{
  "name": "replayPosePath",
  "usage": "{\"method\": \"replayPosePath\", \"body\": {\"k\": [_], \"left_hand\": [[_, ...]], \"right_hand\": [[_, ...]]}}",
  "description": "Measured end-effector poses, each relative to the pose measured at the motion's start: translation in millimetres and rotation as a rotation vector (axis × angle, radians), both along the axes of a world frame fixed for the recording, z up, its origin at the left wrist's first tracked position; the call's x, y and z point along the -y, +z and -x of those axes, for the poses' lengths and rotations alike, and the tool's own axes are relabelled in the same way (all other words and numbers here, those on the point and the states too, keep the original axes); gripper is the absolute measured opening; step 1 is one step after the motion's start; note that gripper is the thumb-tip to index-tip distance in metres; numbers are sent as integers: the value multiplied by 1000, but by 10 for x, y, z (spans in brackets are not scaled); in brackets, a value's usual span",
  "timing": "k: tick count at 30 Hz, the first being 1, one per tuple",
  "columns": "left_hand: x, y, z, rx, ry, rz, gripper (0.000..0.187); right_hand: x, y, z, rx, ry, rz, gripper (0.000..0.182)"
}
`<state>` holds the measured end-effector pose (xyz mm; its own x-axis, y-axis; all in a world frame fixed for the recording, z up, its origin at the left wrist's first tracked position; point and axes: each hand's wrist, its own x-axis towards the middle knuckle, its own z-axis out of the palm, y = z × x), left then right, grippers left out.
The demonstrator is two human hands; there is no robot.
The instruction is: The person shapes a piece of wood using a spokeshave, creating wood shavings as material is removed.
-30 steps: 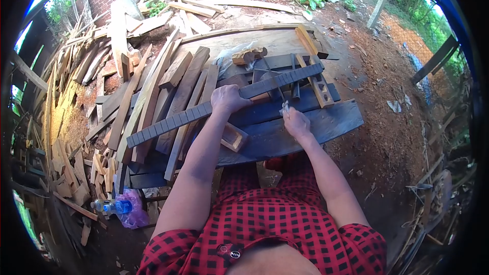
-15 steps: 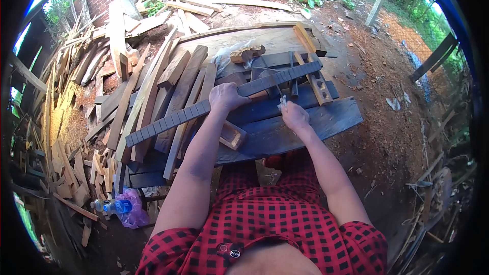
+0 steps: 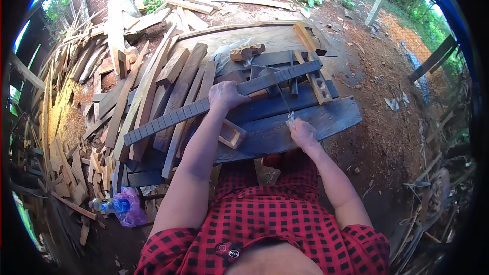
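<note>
A long, dark wooden strip (image 3: 173, 119), marked with evenly spaced crosswise lines, lies diagonally over the bench. My left hand (image 3: 224, 95) is closed around its middle, pressing it down. In my right hand (image 3: 302, 133) is a thin-bladed tool (image 3: 284, 99) with a pale wrapped handle, and the fingers are closed on it. Its narrow blade slants up and away, crossing the strip right of my left hand. Whether the blade has teeth is too small to tell. Beneath the strip are a wooden block with holes (image 3: 320, 87) and dark bench planks (image 3: 316, 120).
Several loose boards (image 3: 186, 74) are stacked on the bench's left. A rough wood chunk (image 3: 247, 52) sits at the back. Left on the ground are wood offcuts (image 3: 66, 178) and a pink plastic bag (image 3: 133, 211) beside bottles. A wire fence and posts stand at far right.
My right hand has drawn the thin-bladed tool back toward me and slightly right across the strip. My left hand stays in nearly the same place on the strip.
</note>
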<state>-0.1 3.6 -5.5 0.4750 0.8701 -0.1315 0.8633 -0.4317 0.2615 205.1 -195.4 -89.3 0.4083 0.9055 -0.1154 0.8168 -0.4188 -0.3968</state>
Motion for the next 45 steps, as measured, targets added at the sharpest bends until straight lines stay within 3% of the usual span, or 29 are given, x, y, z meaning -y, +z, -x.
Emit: {"method": "replayPosePath", "body": {"k": [8,18,26,37,45], "left_hand": [[9,-7,2,-18,6,-15,64],[6,6,7,-10,15,11,63],[13,16,-6,-14,17,-2,63],[-7,-26,10,12,5,-7,63],[9,-7,-5,-14,21,-4,62]], "right_hand": [[-540,176,68,-45,-19,-51,37],[22,6,81,-16,-34,38,37],[-578,86,-7,-54,28,-86,36],[-43,94,76,-43,-13,14,37],[-360,206,46,-73,-13,-14,39]]}}
